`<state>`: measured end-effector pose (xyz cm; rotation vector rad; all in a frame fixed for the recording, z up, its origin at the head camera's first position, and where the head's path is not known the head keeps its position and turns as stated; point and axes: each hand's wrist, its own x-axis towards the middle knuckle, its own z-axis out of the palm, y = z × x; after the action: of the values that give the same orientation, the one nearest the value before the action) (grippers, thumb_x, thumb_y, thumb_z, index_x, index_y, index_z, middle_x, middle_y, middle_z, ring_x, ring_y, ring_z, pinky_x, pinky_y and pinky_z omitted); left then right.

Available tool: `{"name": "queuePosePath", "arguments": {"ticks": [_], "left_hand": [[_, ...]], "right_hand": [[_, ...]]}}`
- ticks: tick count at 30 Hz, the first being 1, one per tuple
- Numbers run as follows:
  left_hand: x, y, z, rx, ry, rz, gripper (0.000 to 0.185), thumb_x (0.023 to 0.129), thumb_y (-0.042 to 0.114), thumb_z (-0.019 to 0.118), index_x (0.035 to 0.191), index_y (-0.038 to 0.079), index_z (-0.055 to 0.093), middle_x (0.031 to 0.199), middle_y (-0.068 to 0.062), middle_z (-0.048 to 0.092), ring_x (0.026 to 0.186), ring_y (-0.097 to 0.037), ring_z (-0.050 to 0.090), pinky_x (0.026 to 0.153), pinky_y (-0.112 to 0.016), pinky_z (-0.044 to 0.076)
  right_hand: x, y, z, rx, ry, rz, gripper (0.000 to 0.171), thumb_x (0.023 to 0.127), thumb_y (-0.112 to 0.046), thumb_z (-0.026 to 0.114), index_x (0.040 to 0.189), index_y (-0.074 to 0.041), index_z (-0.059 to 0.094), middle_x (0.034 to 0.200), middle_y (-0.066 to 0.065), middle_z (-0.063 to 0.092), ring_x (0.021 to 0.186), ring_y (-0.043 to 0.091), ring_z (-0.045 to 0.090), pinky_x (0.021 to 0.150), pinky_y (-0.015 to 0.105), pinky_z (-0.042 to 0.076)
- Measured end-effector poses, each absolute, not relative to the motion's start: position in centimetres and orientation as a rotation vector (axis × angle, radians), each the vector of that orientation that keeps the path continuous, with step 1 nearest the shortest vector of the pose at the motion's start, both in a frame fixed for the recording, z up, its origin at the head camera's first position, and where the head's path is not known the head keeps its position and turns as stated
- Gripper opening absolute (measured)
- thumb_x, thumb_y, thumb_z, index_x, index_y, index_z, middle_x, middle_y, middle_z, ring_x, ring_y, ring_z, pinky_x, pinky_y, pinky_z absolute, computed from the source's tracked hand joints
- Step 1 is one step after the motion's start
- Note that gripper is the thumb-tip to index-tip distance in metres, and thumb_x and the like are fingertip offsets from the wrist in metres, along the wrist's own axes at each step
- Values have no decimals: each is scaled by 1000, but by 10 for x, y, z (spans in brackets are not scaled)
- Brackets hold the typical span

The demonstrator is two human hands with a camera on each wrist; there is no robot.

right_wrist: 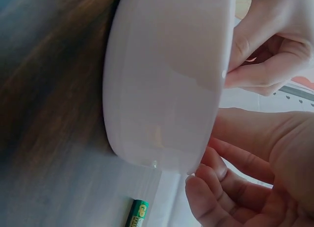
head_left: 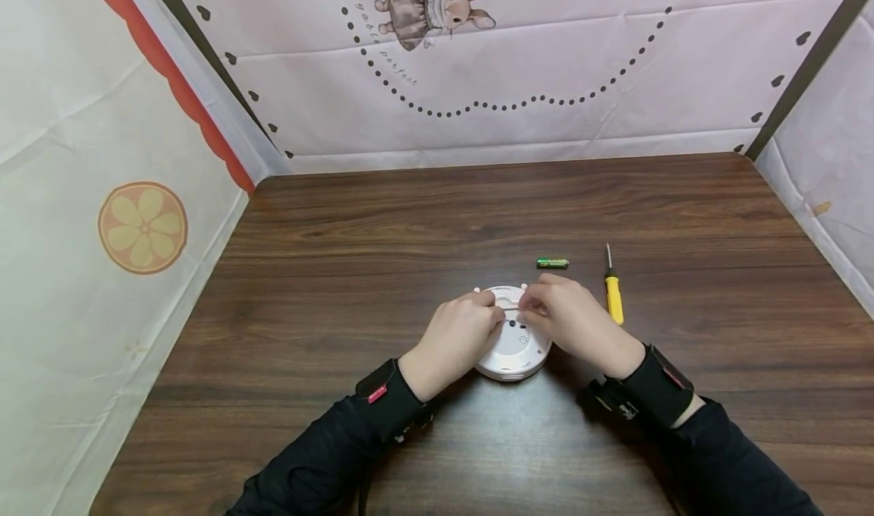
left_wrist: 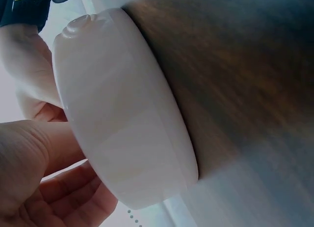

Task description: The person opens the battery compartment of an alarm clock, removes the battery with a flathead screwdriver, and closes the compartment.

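Observation:
A white round device (head_left: 508, 358) lies flat on the wooden table, its upper face showing small dark holes, a speaker grille and a narrow dark line near the far edge. At the far left of that face, my left hand (head_left: 459, 332) has thumb and index finger bent together on the device. From the right, my right hand (head_left: 576, 320) holds its bent fingers and thumb at the far part of the face and rim. Both wrist views show the smooth device side, with the thumbs over the face; the fingertips' exact contact is partly hidden.
A green battery (head_left: 552, 262) lies beyond the device, just past the right hand. Right of it, a yellow-handled screwdriver (head_left: 614, 296) points away from me. Printed cloth (head_left: 478, 136) hangs behind the brown wooden table (head_left: 328, 273) and on both sides.

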<state>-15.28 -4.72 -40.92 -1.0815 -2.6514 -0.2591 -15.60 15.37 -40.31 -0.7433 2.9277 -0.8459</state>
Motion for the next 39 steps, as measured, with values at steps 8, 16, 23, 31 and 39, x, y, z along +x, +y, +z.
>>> {"name": "queuePosePath", "arguments": {"ticks": [8, 16, 23, 31, 39], "left_hand": [[-158, -49, -404, -1104, -2772, -452, 14, 90, 4, 70, 87, 13, 80, 81, 1, 61, 71, -12, 61, 60, -29, 51], [-170, -48, -396, -1022, -2967, -716, 12, 88, 3, 73, 92, 10, 81, 91, -2, 72, 87, -14, 67, 77, -30, 52], [-176, -47, -393, -966, -3035, -831, 16, 85, 1, 72, 90, 12, 82, 93, 0, 74, 84, -10, 63, 75, -26, 49], [-177, -50, -393, -994, -2997, -869, 18, 82, -3, 72, 86, 12, 82, 91, 1, 73, 79, -9, 61, 71, -24, 47], [-176, -49, -394, -967, -3002, -876, 15, 85, 0, 73, 87, 12, 82, 92, 1, 74, 82, -10, 64, 72, -24, 49]], "right_hand": [[-155, 154, -404, -739, 2925, -861, 5, 91, -12, 76, 92, -9, 73, 85, -1, 58, 77, 14, 58, 69, 34, 49], [-155, 156, -401, -693, 2880, -912, 4, 91, -11, 76, 92, -8, 73, 86, -1, 59, 75, 12, 56, 65, 30, 46], [-157, 156, -399, -687, 2883, -909, 4, 88, -8, 77, 90, -8, 74, 85, -1, 59, 73, 11, 57, 63, 29, 47], [-159, 156, -400, -683, 2887, -909, 4, 88, -9, 77, 88, -8, 74, 84, -1, 59, 72, 11, 56, 62, 28, 47], [-159, 156, -401, -671, 2892, -899, 4, 87, -7, 77, 90, -6, 75, 83, 0, 59, 71, 12, 56, 63, 29, 46]]}}
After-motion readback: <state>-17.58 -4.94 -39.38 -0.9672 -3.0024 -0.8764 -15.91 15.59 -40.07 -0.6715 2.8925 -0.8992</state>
